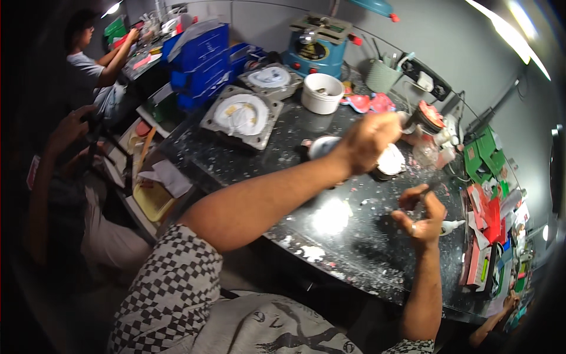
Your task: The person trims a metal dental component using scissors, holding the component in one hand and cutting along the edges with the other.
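My left hand [374,141] reaches across the black speckled worktop [377,259], its fingers closed. A small pale thing shows at its fingertips; what the hand grips I cannot make out. Under and beside it sits a round piece with a white plaster-like top [390,160]. A white bowl [324,146] is partly hidden behind my left wrist. My right hand [423,217], with a ring on one finger, hovers above the worktop at the right. Its fingers are bent, with a gap to the thumb. Something dark shows by its fingertips, too blurred to name.
Two square metal flasks [240,118] with white plaster stand at the back left, by blue bins [200,62]. Behind are a white pot [322,94], a teal machine [318,50] and a tool cup [383,75]. Red and green holders [486,212] line the right edge. Another person [94,65] works far left.
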A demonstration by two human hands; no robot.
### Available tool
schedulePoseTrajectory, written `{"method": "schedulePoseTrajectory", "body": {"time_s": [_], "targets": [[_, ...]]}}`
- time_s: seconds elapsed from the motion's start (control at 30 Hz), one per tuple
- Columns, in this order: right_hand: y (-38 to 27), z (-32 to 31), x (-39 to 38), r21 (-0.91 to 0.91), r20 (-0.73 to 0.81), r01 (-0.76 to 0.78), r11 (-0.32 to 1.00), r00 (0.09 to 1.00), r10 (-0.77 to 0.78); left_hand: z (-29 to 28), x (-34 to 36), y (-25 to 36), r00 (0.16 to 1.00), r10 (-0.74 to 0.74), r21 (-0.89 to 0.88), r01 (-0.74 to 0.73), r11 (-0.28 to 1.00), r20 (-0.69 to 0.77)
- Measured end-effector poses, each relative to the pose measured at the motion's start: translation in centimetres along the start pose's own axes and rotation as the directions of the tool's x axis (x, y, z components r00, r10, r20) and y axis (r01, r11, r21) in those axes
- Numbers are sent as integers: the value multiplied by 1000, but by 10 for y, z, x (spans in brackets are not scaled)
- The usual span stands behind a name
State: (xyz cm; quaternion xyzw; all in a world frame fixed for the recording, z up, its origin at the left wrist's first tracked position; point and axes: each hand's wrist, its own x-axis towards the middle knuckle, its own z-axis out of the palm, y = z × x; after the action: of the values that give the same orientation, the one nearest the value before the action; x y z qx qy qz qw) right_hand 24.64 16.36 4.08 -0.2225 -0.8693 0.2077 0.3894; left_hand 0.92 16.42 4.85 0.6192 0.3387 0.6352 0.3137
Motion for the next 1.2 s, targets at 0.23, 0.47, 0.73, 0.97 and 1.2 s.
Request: {"method": "schedulePoseTrajectory", "body": {"time_s": [0.23, 0.47, 0.73, 0.97, 1.2], "targets": [[-50, 3, 12, -46, 15, 158, 986, 987, -157, 25, 1, -2, 971, 188, 237, -149, 960, -148], [-172, 92, 129, -7, 660, -108, 994, 747, 85, -3, 3, -4, 952, 278, 298, -230, 927, -130], [-231, 243, 212, -281, 869, 98, 955, 448, 210, -10, -2, 1, 946, 297, 312, -245, 918, -132], [-252, 309, 224, -274, 894, 7, 962, 371, 252, -8, -5, 8, 939, 311, 287, -260, 922, -146], [-236, 341, 238, -294, 905, -39, 955, 310, 292, -6, -4, 30, 913, 359, 249, -308, 918, -195]]}}
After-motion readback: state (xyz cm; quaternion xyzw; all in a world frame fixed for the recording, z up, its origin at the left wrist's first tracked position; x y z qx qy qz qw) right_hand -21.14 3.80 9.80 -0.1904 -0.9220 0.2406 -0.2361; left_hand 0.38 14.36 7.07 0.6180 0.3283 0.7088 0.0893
